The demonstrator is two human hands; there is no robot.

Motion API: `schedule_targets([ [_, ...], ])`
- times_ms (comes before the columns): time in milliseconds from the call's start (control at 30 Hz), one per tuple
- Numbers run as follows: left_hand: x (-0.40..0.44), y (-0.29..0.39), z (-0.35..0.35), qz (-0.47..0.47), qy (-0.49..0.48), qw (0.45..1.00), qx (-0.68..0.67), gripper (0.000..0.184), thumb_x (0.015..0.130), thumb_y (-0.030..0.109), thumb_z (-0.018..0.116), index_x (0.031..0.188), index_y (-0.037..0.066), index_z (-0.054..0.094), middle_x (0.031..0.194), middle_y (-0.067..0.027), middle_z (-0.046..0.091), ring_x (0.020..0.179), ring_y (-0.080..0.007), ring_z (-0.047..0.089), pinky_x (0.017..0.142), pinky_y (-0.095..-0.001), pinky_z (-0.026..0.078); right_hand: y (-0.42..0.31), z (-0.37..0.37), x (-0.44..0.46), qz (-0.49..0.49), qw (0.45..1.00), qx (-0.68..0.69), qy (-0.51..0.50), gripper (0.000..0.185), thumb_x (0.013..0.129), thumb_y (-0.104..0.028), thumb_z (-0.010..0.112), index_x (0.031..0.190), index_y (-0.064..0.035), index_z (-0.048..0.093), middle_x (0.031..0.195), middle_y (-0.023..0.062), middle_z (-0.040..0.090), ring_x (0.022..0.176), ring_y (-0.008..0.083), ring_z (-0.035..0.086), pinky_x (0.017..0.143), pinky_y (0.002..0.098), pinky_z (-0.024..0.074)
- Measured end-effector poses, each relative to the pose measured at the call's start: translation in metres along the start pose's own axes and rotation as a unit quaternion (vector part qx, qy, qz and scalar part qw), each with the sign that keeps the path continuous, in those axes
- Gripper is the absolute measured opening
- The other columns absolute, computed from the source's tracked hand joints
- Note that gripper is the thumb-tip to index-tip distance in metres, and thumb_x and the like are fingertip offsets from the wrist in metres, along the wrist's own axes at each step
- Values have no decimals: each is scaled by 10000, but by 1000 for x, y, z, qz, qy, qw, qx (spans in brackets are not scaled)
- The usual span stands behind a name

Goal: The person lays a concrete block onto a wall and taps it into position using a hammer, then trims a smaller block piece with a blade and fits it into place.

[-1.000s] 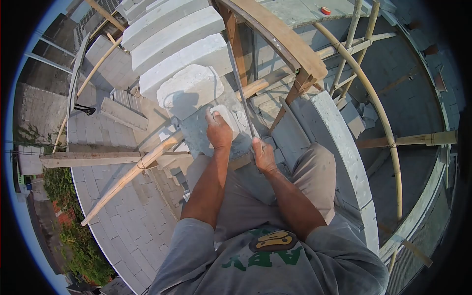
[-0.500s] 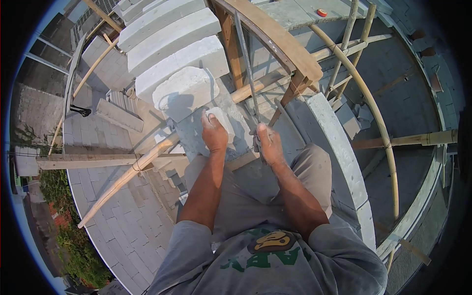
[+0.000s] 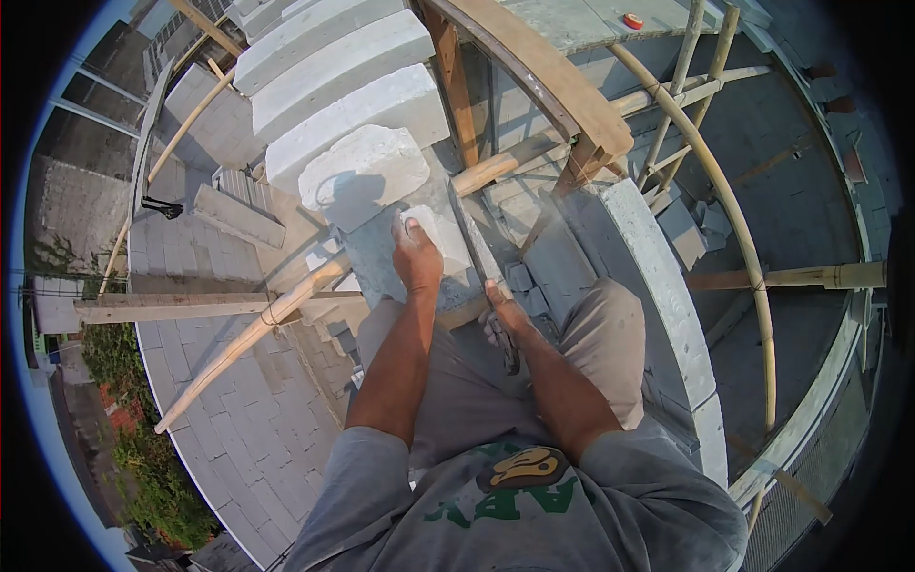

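Observation:
My left hand (image 3: pixel 416 257) is closed over the near-left end of a small pale concrete block (image 3: pixel 444 236), which rests on a grey slab (image 3: pixel 367 243). In my right hand (image 3: pixel 505 316) is the handle of a long, narrow hand saw (image 3: pixel 475 234). Its blade points away from me and lies along the right side of the small block; I cannot tell whether it cuts into it. Just beyond my left hand, a larger rough-faced white block (image 3: pixel 365 170) carries a dark shadow.
Several long white blocks (image 3: pixel 348 105) rise like steps ahead. A wooden beam frame (image 3: pixel 562 86) and bamboo poles (image 3: pixel 705 172) stand to the right, beside a block wall (image 3: pixel 658 286). Another bamboo pole (image 3: pixel 257 334) crosses at left. An orange-red item (image 3: pixel 633 20) lies far off.
My right hand has drawn the hand saw back toward my body, and its tip now sits much nearer the small block. The left hand stays on the block. The view has shifted slightly.

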State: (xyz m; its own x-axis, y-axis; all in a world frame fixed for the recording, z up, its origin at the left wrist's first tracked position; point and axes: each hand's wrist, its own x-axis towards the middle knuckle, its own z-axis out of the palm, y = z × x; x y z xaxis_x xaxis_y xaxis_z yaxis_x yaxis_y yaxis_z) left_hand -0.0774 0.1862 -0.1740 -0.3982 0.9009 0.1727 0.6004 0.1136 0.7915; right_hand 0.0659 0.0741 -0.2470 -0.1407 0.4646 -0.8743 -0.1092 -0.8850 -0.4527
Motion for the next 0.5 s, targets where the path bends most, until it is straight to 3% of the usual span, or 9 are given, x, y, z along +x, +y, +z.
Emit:
schedule_targets([
  [100, 5, 3, -1, -4, -5, 1000, 0, 463, 980, 294, 401, 1368, 43, 427, 1084, -284, 636, 992, -448, 618, 840, -485, 478, 4, 2, -3, -87, 993, -66, 41, 929, 760, -852, 403, 951, 27, 639, 687, 137, 600, 540, 265, 606, 501, 405, 492],
  [200, 3, 3, -1, -7, -9, 1000, 7, 459, 980, 292, 405, 1368, 49, 428, 1085, -285, 635, 990, -449, 617, 838, -487, 477, 15, -4, 33, -67, 939, -272, 201, 903, 794, -811, 422, 966, 46, 647, 821, 225, 645, 654, 351, 638, 645, 448, 518],
  [333, 4, 0, 1, 8, 0, 1000, -6, 454, 982, 286, 402, 1368, 48, 427, 1092, -292, 629, 990, -451, 615, 838, -486, 477, -3, 1, 13, -200, 945, -155, 209, 841, 843, -748, 426, 888, 60, 653, 805, 247, 654, 725, 382, 646, 734, 458, 497],
  [500, 3, -4, 4, 9, 5, 1000, -4, 449, 984, 280, 394, 1365, 45, 434, 1099, -293, 626, 993, -449, 615, 835, -488, 476, -35, 25, -35, -370, 916, -4, 156, 813, 872, -713, 419, 780, 66, 634, 621, 174, 617, 658, 309, 640, 651, 437, 485],
])
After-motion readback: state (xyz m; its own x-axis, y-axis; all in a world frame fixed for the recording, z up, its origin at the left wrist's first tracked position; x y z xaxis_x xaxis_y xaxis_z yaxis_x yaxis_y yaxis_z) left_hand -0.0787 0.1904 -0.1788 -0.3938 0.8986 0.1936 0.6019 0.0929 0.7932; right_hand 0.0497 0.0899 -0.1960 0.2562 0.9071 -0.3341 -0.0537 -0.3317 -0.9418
